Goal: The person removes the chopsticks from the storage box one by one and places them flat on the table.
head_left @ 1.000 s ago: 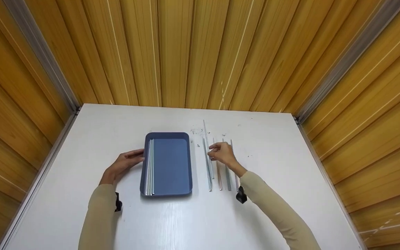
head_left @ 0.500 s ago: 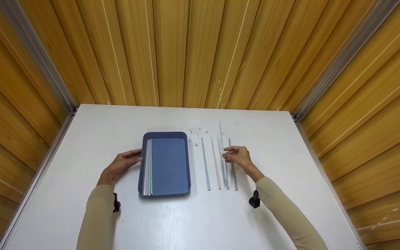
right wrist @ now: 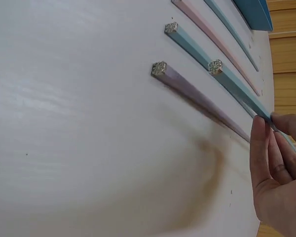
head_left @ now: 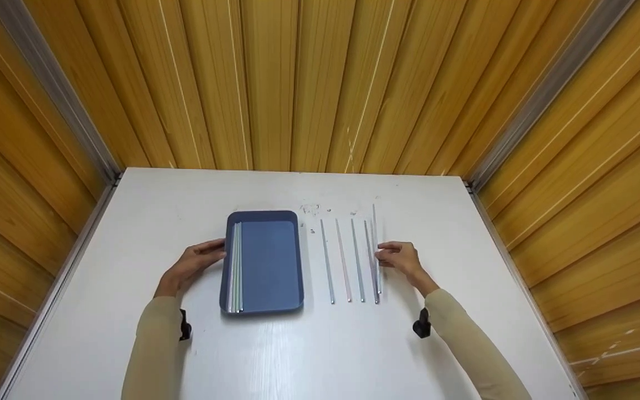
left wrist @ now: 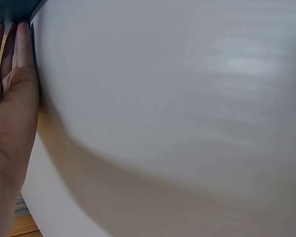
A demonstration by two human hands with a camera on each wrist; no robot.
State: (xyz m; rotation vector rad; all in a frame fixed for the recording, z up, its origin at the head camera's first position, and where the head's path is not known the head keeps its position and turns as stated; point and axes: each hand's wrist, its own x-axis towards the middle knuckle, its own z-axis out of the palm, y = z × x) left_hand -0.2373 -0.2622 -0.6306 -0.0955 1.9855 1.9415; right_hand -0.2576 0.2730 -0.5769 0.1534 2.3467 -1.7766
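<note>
My right hand (head_left: 401,260) pinches a light blue chopstick (right wrist: 238,88) between thumb and fingertips. It is raised over the table, its square patterned end towards me. Right below it lies a purple chopstick (right wrist: 190,96). A blue chopstick (head_left: 357,258), a pink one (head_left: 343,258) and another blue one (head_left: 326,258) lie roughly parallel to the left. At the blue tray (head_left: 270,266), my left hand (head_left: 191,264) touches the left wall with fingers extended, as the left wrist view also shows (left wrist: 15,108). Several pale chopsticks (head_left: 236,266) lie along the tray's left side.
Everything stands on a white table (head_left: 275,355). Small dark marks (head_left: 310,209) dot its surface behind the chopsticks. Yellow wood-look panels (head_left: 298,83) rise behind and on both sides, with grey metal posts (head_left: 553,89) at the corners.
My right hand has carried the blue chopstick rightwards, from above the left chopsticks on the table to above the purple one. My left hand has stayed at the tray.
</note>
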